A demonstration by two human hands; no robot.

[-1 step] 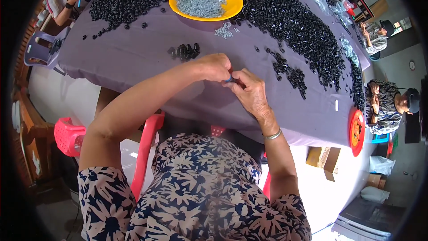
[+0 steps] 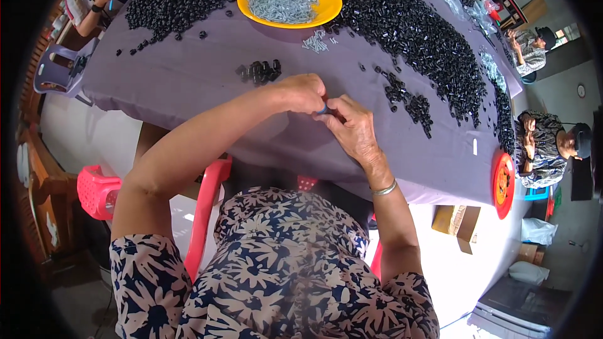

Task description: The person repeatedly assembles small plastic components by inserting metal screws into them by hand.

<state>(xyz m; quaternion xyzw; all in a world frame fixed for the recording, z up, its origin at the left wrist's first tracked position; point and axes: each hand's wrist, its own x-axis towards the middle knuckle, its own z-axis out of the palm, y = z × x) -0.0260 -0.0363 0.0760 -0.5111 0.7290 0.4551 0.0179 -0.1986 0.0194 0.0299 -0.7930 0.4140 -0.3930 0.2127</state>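
here, glossy cylinders (image 2: 261, 72) on cloth (image 2: 182, 78)

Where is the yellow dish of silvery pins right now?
In the head view, the yellow dish is at top centre, between the left black heap and right black heap; loose silvery pins lie between it and the left hand.

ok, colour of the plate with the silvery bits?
Yellow-orange; the plate shows best in the head view.
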